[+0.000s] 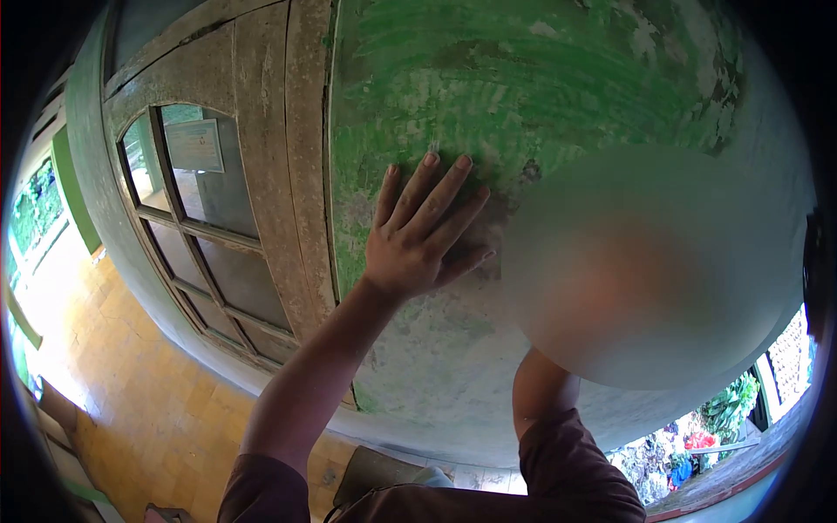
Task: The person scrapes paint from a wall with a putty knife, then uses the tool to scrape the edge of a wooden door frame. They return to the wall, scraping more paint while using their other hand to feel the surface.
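My left hand [411,248] lies on a wall [523,96] with worn, patchy green paint, its fingers stretched out and spread. Nothing is held in it. To the right, my right forearm [545,388] reaches up toward the same wall. A large blurred patch covers my right hand [623,279], so its fingers and anything in them are hidden. Bare grey and brown plaster shows around and below my left hand.
Left of the wall stands a weathered wooden frame [270,131] with glass panes [214,196]. Yellow tiles [157,357] cover the floor at lower left. A dark flat object [379,475] lies near my body. Plants [732,403] and scattered colourful items appear at lower right.
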The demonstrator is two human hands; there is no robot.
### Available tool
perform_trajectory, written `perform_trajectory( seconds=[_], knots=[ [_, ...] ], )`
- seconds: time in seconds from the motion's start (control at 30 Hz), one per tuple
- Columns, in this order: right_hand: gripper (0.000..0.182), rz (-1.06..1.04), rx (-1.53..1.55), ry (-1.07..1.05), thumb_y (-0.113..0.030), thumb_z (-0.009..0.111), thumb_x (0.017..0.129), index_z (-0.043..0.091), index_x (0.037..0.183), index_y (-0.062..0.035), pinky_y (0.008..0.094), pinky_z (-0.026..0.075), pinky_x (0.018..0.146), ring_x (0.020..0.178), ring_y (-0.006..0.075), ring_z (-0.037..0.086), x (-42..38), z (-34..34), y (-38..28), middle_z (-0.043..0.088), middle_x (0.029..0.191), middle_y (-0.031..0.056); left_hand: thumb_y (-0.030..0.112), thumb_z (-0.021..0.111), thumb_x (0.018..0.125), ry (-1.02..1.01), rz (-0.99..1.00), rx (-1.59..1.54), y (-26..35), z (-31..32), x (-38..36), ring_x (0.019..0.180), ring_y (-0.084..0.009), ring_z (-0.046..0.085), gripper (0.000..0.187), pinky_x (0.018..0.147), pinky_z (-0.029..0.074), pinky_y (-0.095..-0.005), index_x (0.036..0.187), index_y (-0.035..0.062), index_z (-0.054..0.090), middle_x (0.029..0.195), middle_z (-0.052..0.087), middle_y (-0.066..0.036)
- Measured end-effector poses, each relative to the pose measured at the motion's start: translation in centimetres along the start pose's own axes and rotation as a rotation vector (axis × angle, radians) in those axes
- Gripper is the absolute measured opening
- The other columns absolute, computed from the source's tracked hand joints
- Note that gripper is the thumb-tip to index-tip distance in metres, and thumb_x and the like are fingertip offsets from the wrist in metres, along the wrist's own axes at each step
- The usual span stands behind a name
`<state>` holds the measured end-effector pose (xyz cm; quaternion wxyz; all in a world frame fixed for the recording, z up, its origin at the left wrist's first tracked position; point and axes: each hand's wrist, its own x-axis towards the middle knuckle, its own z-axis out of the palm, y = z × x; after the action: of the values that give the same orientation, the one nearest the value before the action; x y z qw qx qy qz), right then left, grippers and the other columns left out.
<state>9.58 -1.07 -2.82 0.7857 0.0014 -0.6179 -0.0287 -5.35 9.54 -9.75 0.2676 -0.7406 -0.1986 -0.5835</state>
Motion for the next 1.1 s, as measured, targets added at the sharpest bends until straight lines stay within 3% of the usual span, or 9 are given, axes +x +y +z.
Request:
perform_trajectory(
  seconds=[0.23, 0.33, 0.47, 0.53, 0.6, 0.73, 0.8, 1.0, 1.1],
  knots=[
    [0.028, -0.069, 0.373, 0.003, -0.028, 0.035, 0.099, 0.031, 0.073, -0.0171, 0.0242, 0.025, 0.047, 0.047, 0.0067, 0.027, -0.3, -1.4, -0.5, 0.031, 0.056, -0.004, 0.052, 0.065, 0.074, 0.003, 0.016, 0.003, -0.1, 0.0, 0.0, 0.131, -0.0295, 0.035, 0.059, 0.105, 0.025, -0.0532, 0.124, 0.0236, 0.054, 0.142, 0.038, -0.005],
    [0.029, 0.036, 0.057, -0.022, -0.029, 0.036, 0.099, 0.031, 0.073, -0.0171, 0.0244, 0.025, 0.046, 0.046, 0.0063, 0.028, 0.4, -0.2, -0.4, 0.032, 0.055, -0.0048, 0.052, 0.064, 0.074, -0.002, 0.013, 0.014, 0.0, 0.1, 0.1, 0.131, -0.0295, 0.035, 0.059, 0.105, 0.025, -0.053, 0.124, 0.0233, 0.054, 0.142, 0.038, -0.005],
    [0.028, -0.096, 0.239, -0.051, -0.027, 0.036, 0.098, 0.031, 0.073, -0.0166, 0.0251, 0.023, 0.046, 0.046, 0.0076, 0.026, 0.0, -0.2, -1.4, 0.029, 0.055, -0.0044, 0.053, 0.065, 0.073, 0.008, 0.032, 0.029, -0.1, 0.0, 0.1, 0.13, -0.0319, 0.036, 0.06, 0.106, 0.023, -0.0525, 0.123, 0.0202, 0.055, 0.14, 0.039, -0.008],
    [0.026, -0.051, -0.151, 0.04, -0.025, 0.037, 0.098, 0.031, 0.074, -0.0169, 0.0255, 0.022, 0.046, 0.046, 0.0081, 0.025, 0.0, -0.9, 0.7, 0.028, 0.055, -0.0041, 0.053, 0.063, 0.075, -0.01, 0.024, 0.02, 0.0, 0.0, -0.1, 0.131, -0.0298, 0.034, 0.06, 0.105, 0.025, -0.0528, 0.126, 0.0229, 0.053, 0.142, 0.037, -0.005],
    [0.027, 0.145, 0.174, 0.045, -0.025, 0.037, 0.098, 0.031, 0.073, -0.018, 0.0248, 0.024, 0.047, 0.046, 0.0076, 0.026, -0.1, -0.4, 1.3, 0.03, 0.055, -0.0044, 0.053, 0.063, 0.075, 0.002, 0.023, 0.03, -0.1, 0.2, 0.0, 0.131, -0.0297, 0.034, 0.06, 0.105, 0.025, -0.0526, 0.126, 0.0231, 0.052, 0.142, 0.037, -0.005],
    [0.027, -0.087, 0.318, -0.054, -0.025, 0.037, 0.098, 0.031, 0.072, -0.0177, 0.0242, 0.025, 0.047, 0.046, 0.0078, 0.027, 0.0, 0.2, -1.1, 0.031, 0.056, -0.0048, 0.053, 0.063, 0.075, 0.01, 0.025, 0.029, -0.2, 0.1, 0.0, 0.131, -0.0295, 0.035, 0.059, 0.105, 0.025, -0.0526, 0.125, 0.0229, 0.053, 0.142, 0.038, -0.005],
    [0.027, -0.145, -0.048, 0.013, -0.026, 0.036, 0.098, 0.032, 0.073, -0.0171, 0.0241, 0.025, 0.047, 0.046, 0.0069, 0.028, -0.1, -0.1, -0.5, 0.031, 0.056, -0.0049, 0.053, 0.064, 0.074, -0.004, 0.018, 0.019, 0.0, 0.0, -0.1, 0.13, -0.0296, 0.035, 0.059, 0.105, 0.026, -0.0529, 0.124, 0.0227, 0.054, 0.141, 0.038, -0.005],
    [0.026, -0.098, 0.265, -0.036, -0.023, 0.035, 0.098, 0.029, 0.074, -0.0168, 0.0235, 0.024, 0.047, 0.047, 0.0067, 0.026, 0.2, -0.4, -1.6, 0.03, 0.057, -0.0038, 0.052, 0.067, 0.072, 0.013, 0.034, 0.001, 0.0, 0.1, 0.1, 0.129, -0.034, 0.037, 0.059, 0.107, 0.023, -0.0523, 0.119, 0.0165, 0.059, 0.138, 0.042, -0.01],
    [0.027, 0.028, -0.064, 0.069, -0.025, 0.034, 0.099, 0.03, 0.074, -0.0165, 0.0241, 0.024, 0.046, 0.047, 0.0065, 0.028, -0.1, 0.3, -0.5, 0.031, 0.057, -0.0037, 0.052, 0.067, 0.072, 0.012, 0.038, 0.01, -0.1, 0.1, 0.0, 0.129, -0.0344, 0.037, 0.059, 0.106, 0.024, -0.0526, 0.119, 0.0161, 0.059, 0.138, 0.042, -0.01]
  ],
)
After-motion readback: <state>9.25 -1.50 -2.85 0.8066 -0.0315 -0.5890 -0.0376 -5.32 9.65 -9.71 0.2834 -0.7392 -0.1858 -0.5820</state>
